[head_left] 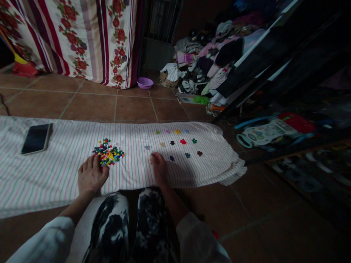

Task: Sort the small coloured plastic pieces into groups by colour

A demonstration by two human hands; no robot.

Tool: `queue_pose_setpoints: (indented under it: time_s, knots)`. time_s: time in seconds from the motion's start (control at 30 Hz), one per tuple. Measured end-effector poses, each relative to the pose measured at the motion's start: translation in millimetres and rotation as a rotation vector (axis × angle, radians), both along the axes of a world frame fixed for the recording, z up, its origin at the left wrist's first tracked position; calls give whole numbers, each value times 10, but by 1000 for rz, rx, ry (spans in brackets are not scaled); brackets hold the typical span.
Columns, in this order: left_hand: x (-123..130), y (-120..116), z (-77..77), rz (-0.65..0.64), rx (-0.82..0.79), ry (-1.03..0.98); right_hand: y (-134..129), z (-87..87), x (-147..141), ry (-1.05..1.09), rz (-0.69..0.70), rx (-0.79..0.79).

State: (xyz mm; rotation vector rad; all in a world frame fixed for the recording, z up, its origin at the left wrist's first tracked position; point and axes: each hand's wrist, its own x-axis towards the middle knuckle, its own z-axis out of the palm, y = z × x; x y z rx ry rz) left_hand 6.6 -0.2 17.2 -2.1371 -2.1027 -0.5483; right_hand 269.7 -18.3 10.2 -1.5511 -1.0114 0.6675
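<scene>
My left hand (91,174) rests palm down on the striped cloth (65,146), its fingers at the near edge of a mixed heap of tiny coloured pieces (111,155). To the right, my right hand (159,167) is closed in a pinch above the cloth; what is between its fingertips is too small to make out. Just beyond it lies a small grey pile (147,147). Around that are small single-colour piles, among them red (182,141), black (172,143), dark blue (171,158), brown (199,153) and yellow (177,131).
A phone (36,138) lies on the cloth at the left. Past the far edge, a purple basin (145,83) stands on the tiled floor (93,104) near a floral curtain (93,40). Clothes and shoes are heaped (203,62) at the back right, near a dark slanting frame.
</scene>
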Motion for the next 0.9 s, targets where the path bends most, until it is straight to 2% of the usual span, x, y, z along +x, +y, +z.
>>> queue_pose_setpoints:
  time_s: [0.27, 0.5, 0.63, 0.9]
  knots:
    - [-7, 3, -5, -1, 8, 6, -7, 46, 287, -51, -114, 25]
    - [-3, 4, -15, -6, 14, -13, -111, -65, 497, -141, -207, 37]
    - [-17, 11, -36, 0, 10, -11, -116, -100, 476, -169, -172, 7]
    - [-39, 8, -67, -18, 47, -34, -19, -28, 244, -157, -87, -10]
